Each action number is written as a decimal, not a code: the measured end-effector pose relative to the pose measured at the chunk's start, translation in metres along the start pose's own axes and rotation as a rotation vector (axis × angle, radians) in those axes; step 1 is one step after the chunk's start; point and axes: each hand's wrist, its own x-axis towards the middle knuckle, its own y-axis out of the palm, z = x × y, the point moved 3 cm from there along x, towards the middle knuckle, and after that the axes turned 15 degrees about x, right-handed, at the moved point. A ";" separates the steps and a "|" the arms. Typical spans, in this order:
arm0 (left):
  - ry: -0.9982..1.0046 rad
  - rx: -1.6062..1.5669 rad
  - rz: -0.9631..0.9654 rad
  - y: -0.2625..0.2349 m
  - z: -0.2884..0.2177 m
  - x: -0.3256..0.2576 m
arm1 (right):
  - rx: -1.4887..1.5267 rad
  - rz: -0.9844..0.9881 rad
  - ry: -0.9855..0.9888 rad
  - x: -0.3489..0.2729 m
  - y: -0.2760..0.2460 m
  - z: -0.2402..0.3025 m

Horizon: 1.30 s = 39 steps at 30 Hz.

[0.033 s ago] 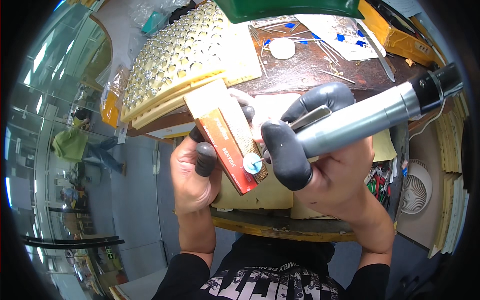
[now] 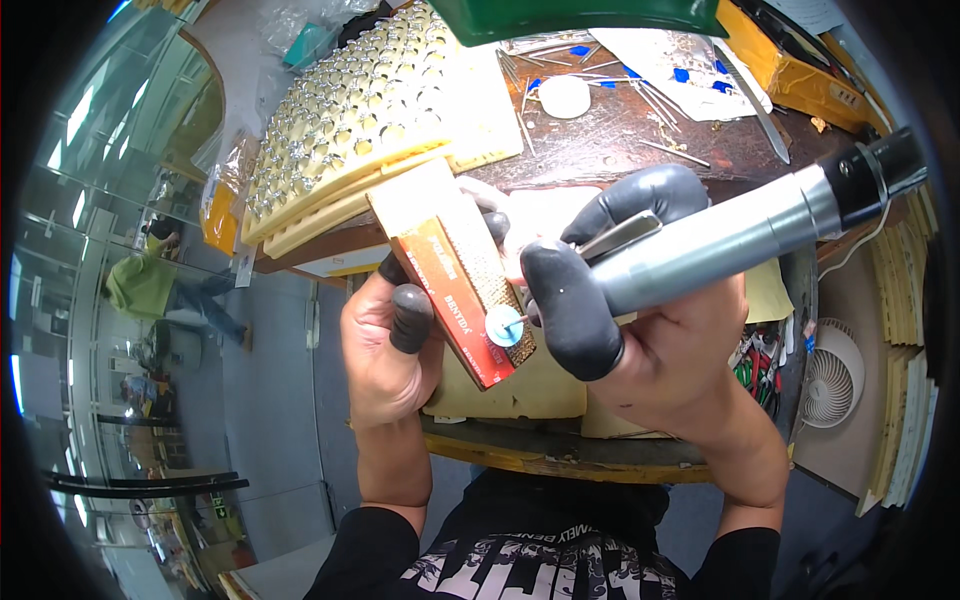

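Observation:
My left hand (image 2: 385, 350), with black finger cots, grips a red block (image 2: 447, 300) with a rough, brownish-gold strip along one side. The block is tilted, its lower end toward me. My right hand (image 2: 660, 345), also in black finger cots, is wrapped round a silver rotary handpiece (image 2: 725, 240) with a black rear end. A small pale-blue disc (image 2: 503, 326) on the handpiece's thin shank lies against the block near its lower end. Whether the disc is spinning, I cannot tell. The left fingers behind the block are mostly hidden.
Stacked cream boards (image 2: 350, 120) carry rows of silver rings at the far left. Thin metal rods (image 2: 655, 105), a white round piece (image 2: 565, 97) and tweezers (image 2: 755, 105) lie on the bench. A green lampshade (image 2: 590, 15) hangs above. A white fan (image 2: 832, 372) stands right.

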 end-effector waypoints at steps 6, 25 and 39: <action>0.006 -0.024 0.008 0.000 0.002 0.000 | -0.002 0.022 -0.032 0.000 0.000 -0.003; -0.008 -0.033 0.003 -0.001 0.002 -0.001 | 0.000 0.021 -0.051 0.000 0.000 -0.003; 0.015 -0.025 0.019 -0.001 0.003 0.000 | 0.003 0.008 -0.010 0.002 -0.003 0.000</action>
